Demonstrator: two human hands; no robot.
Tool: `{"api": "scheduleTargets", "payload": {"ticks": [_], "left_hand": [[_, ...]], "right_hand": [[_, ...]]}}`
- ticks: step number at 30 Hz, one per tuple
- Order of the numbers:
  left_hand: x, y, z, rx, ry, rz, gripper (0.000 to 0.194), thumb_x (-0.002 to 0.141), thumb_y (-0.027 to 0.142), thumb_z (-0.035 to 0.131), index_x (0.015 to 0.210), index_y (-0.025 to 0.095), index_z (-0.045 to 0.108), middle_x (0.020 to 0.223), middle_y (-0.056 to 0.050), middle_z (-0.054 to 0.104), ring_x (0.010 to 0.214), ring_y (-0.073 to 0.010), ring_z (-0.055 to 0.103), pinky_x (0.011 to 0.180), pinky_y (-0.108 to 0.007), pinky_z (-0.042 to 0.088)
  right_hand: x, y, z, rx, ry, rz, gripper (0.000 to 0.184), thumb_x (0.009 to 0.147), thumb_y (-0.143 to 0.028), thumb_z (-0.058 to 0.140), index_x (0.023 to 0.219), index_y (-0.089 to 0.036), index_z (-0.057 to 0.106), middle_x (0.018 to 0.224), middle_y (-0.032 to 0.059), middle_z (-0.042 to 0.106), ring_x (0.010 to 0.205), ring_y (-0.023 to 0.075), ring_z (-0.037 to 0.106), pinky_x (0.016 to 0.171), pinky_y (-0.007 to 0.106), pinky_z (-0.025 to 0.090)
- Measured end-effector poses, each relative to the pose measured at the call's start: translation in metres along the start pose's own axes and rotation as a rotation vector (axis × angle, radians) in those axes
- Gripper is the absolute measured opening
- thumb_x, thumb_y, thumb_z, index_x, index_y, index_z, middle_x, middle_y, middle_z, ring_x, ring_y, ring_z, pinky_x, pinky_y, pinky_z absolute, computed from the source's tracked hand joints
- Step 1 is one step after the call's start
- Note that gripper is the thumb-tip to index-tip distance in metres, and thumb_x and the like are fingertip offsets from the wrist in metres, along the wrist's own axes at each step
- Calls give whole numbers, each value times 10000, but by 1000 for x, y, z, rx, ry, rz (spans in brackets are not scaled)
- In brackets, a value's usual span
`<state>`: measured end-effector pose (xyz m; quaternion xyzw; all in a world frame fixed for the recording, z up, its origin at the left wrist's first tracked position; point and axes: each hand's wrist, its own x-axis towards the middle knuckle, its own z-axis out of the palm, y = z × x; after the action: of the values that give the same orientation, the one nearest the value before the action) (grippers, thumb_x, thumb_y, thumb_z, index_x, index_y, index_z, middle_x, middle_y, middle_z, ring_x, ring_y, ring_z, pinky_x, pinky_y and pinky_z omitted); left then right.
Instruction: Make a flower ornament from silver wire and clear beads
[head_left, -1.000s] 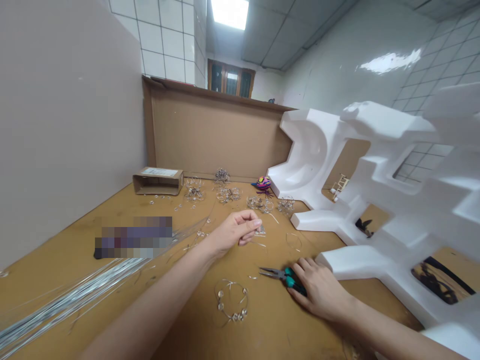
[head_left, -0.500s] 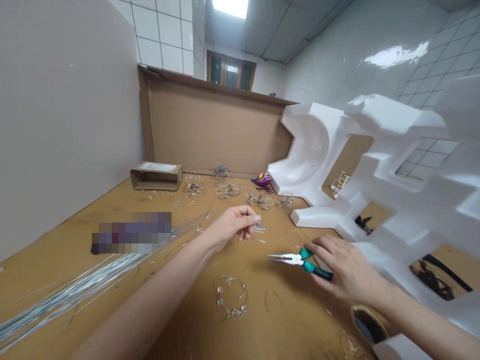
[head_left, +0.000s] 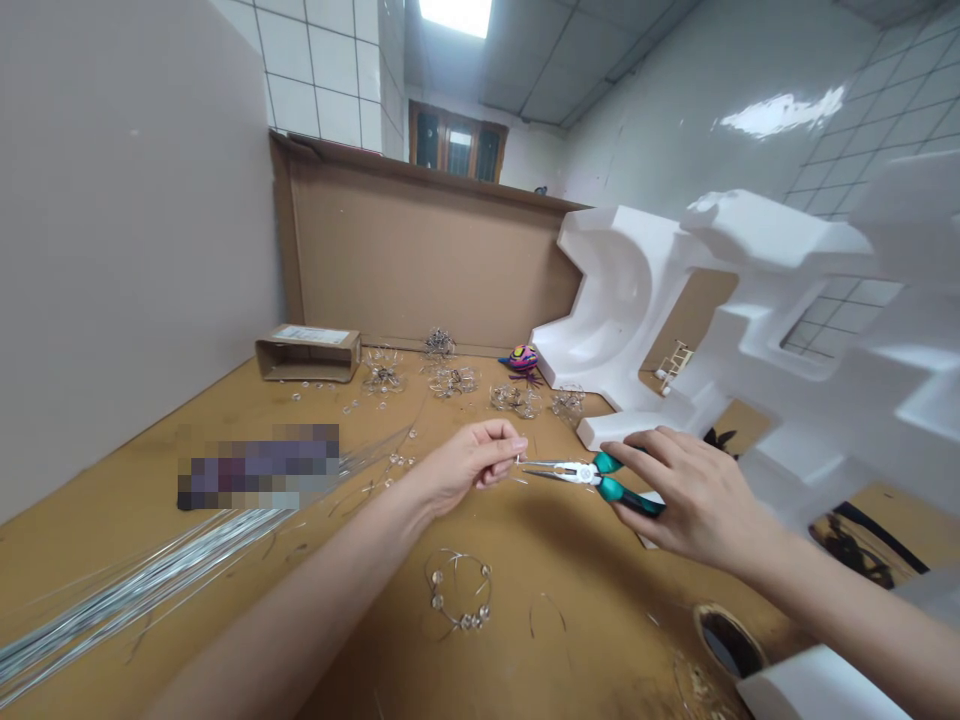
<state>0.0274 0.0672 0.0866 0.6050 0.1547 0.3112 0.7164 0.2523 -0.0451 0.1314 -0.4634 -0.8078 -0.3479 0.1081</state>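
Above the middle of the table, my left hand (head_left: 484, 455) is closed in a pinch on a short piece of thin wire (head_left: 519, 462), most of it hidden by the fingers. My right hand (head_left: 682, 490) grips needle-nose pliers (head_left: 581, 473) with green and black handles. Their jaws are parted, and the tips point left, close by the left fingertips. Nearer to me, a wire ring with clear beads (head_left: 460, 592) lies flat on the table. A loose curved wire (head_left: 547, 605) is to its right.
A bundle of straight silvery wires (head_left: 172, 565) lies at the left. Several beaded wire pieces (head_left: 454, 380) and a small open cardboard box (head_left: 307, 355) stand at the back. White foam packing (head_left: 622, 300) rises on the right, near a round hole (head_left: 727, 640).
My right hand has lifted the pliers off the table and brought them up and left to my left hand, the jaws opening. My left hand has stayed nearly in place.
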Motion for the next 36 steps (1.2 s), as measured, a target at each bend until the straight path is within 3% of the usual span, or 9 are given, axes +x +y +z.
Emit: {"api": "scheduleTargets", "payload": {"ticks": [15, 26, 36], "left_hand": [[-1, -1, 4, -43, -14, -8, 221, 734, 330, 598, 652, 162, 481, 437, 79, 398, 380, -32, 276, 387, -178, 146], [0, -2, 8, -17, 38, 43, 235, 743, 346, 583, 655, 160, 470, 441, 86, 393, 382, -30, 283, 397, -177, 161], [-1, -1, 10, 14, 72, 70, 246, 744, 369, 572, 669, 169, 449, 445, 89, 408, 375, -26, 306, 387, -153, 196]], "right_hand": [[0, -2, 2, 77, -6, -16, 311, 776, -327, 499, 1046, -179, 545, 901, 86, 614, 771, 180, 568, 635, 289, 428], [2, -12, -8, 214, -190, 172, 327, 744, -314, 506, 1055, -226, 554, 864, 50, 598, 679, 149, 563, 604, 263, 426], [3, -18, -13, 261, -222, 257, 303, 737, -301, 503, 1021, -234, 586, 799, 30, 605, 627, 136, 560, 591, 250, 422]]}}
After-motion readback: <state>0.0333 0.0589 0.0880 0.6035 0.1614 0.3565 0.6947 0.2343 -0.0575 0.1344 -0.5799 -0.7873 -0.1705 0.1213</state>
